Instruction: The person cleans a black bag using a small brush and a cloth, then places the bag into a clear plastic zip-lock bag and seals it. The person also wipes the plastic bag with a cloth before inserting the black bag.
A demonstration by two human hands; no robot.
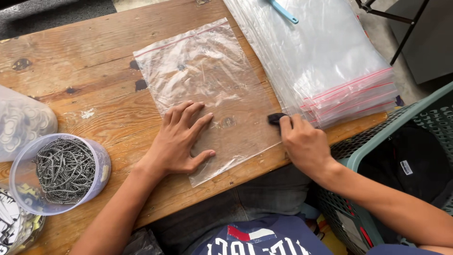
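Pressing a clear zip bag (207, 89) flat on the wooden table (85, 80), the left hand (181, 139) lies palm down on the bag's near half with its fingers spread wide, while the right hand (304, 141) pinches a small dark block (276, 118) between thumb and fingertips at the bag's right edge, just beside a stack of zip bags (330, 61). To do this well, I judge the flat hand should keep even weight so the thin plastic does not creep or wrinkle, and the block should meet the bag squarely, without tilting, clear of the stack's red-striped edges. A round tub of metal ball chain (63, 172) sits well apart to the left, near a bag of small rings (21, 120). A green basket (401, 127) stands to the right, beside the table.
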